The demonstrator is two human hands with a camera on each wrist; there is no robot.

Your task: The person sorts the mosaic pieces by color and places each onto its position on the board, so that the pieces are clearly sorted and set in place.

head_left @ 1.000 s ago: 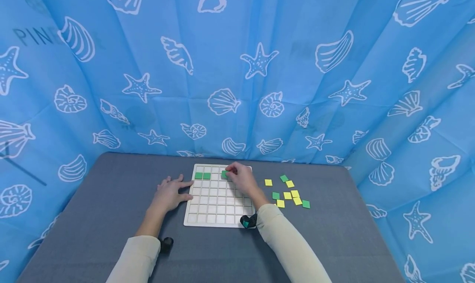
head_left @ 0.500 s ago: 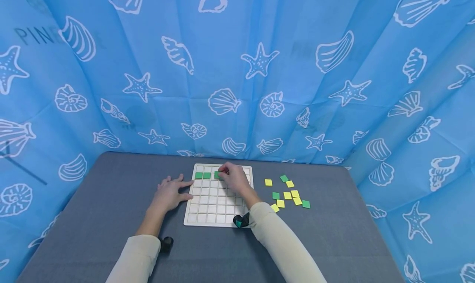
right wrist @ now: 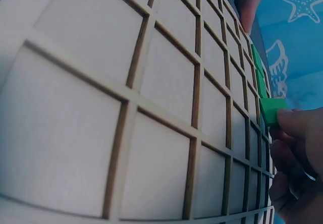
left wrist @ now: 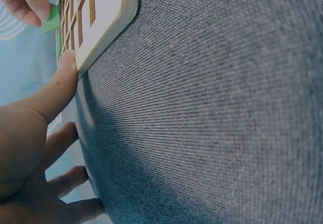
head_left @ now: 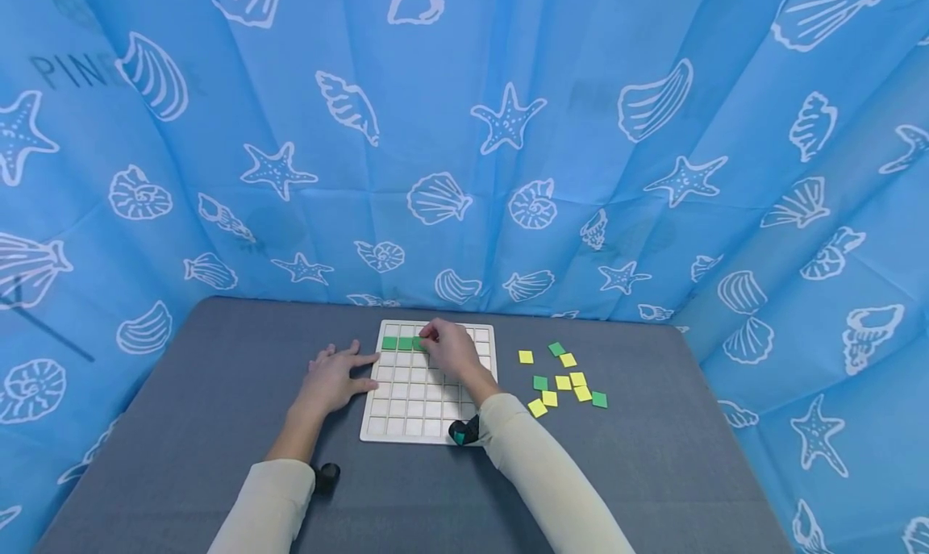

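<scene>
A white grid board (head_left: pixel 414 393) with raised dividers lies on the table. Two green tiles (head_left: pixel 397 343) sit side by side at the left of its second row from the back. My right hand (head_left: pixel 452 351) pinches another green tile (right wrist: pixel 272 110) between thumb and finger, just right of those two. In the right wrist view this tile stands tilted over the dividers. My left hand (head_left: pixel 332 381) lies at the board's left edge, fingers spread, thumb (left wrist: pixel 65 65) and index fingertip touching the rim.
Right of the board lie several loose yellow tiles (head_left: pixel 563 383) and several green ones, one of them a green tile (head_left: pixel 598 399) at the far right. A blue shell-print curtain (head_left: pixel 464 135) hangs behind the grey table (head_left: pixel 653 457).
My right hand has moved left along the second row with the green tile, coming close against the two seated tiles. The left hand has stayed at the board's edge.
</scene>
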